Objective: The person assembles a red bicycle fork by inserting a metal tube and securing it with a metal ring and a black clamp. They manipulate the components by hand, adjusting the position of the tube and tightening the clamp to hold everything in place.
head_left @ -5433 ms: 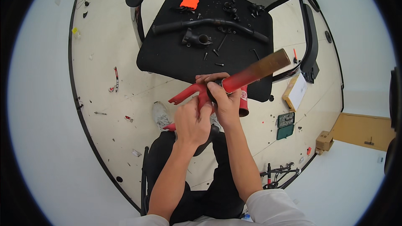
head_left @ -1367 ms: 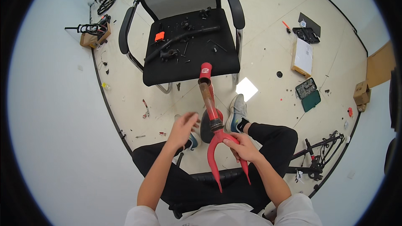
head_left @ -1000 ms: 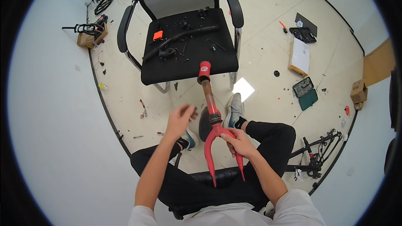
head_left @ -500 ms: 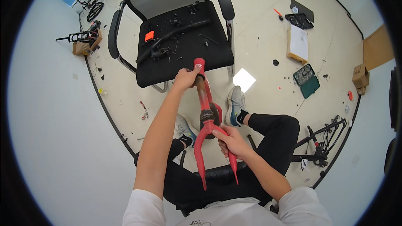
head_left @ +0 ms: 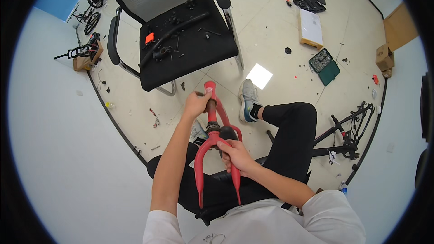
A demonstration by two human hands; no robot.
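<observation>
The left hand (head_left: 196, 104) grasps the red frame (head_left: 210, 89) at its front tube; the right hand (head_left: 238, 157) grasps one leg of the fork (head_left: 209, 143). The fork (also red) is between the knees (head_left: 300, 116), its tube partly inside the frame. A handlebar (head_left: 170, 35) lies on the chair (head_left: 205, 54).

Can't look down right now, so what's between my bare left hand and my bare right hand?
In the head view, black stacked rings around the tube of the red, two-pronged fork.
</observation>
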